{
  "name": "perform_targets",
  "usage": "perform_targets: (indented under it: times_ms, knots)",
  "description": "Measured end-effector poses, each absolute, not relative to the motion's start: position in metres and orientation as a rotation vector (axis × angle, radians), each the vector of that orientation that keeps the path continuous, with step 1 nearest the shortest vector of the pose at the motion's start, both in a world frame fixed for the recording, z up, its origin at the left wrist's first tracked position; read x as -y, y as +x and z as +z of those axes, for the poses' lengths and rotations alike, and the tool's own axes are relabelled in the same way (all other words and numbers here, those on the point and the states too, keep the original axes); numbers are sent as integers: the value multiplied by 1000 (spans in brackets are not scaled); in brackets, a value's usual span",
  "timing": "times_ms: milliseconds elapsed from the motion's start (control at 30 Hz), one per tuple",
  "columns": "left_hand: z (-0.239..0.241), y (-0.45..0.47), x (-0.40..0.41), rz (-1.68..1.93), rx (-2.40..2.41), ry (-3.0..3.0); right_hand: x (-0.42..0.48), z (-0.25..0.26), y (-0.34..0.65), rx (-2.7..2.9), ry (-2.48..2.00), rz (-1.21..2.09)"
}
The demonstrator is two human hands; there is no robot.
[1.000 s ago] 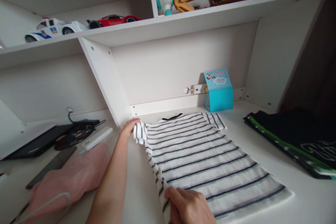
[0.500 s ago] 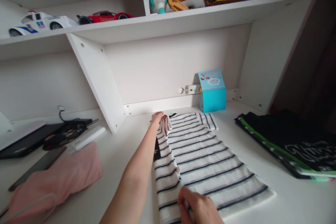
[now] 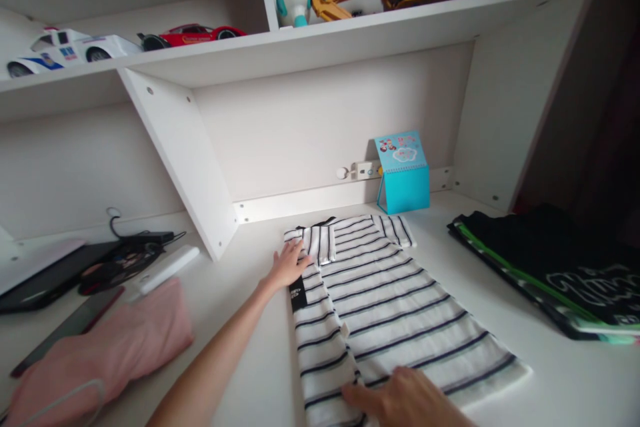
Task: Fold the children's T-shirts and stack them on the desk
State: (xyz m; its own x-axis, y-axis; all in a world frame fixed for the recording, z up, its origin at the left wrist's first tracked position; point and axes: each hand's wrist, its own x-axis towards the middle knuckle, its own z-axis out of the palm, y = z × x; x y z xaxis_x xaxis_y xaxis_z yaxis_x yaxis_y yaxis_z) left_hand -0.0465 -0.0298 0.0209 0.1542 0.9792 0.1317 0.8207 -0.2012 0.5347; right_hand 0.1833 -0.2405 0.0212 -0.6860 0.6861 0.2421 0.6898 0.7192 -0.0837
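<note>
Where striped shirt point(image 3: 400, 307) lies flat on surface point(image 3: 485, 287), one side folded inward, left hand point(image 3: 287, 264) rests spread over folded sleeve point(image 3: 321, 244). Right hand point(image 3: 400, 398) touches near end of shirt; whether it pinches cloth, can't tell. Blue calendar point(image 3: 406, 177) stands behind, dark folded clothes point(image 3: 545, 263) off to right.

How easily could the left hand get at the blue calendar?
Probably yes: the left hand rests on the striped shirt, and nothing upright appears to stand between it and the blue calendar.
</note>
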Motion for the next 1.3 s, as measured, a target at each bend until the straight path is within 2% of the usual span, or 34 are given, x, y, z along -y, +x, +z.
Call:
perform_targets:
  times_ms: [67,200,300,467,767,933,1067,1300]
  knots:
    - [15,-48,41,373,-1814,2242,224,54,187,2725,-1105,122]
    - [9,-47,44,298,-1864,2307,150,91,164,2637,-1340,161]
    - [8,-47,41,300,-1894,2328,93,73,139,2592,-1406,158]
    - [7,-50,42,314,-1888,2341,56,36,144,2608,-1486,395]
    - [8,-51,42,336,-1814,2337,11,61,304,1777,-2406,299]
    - [7,-52,41,344,-1810,2336,1,39,317,1667,-2436,492]
    - [8,-52,41,315,-1815,2336,-3,33,306,1624,-2406,476]
    - [13,-50,47,262,-1838,2353,-9,82,261,1858,-2164,181]
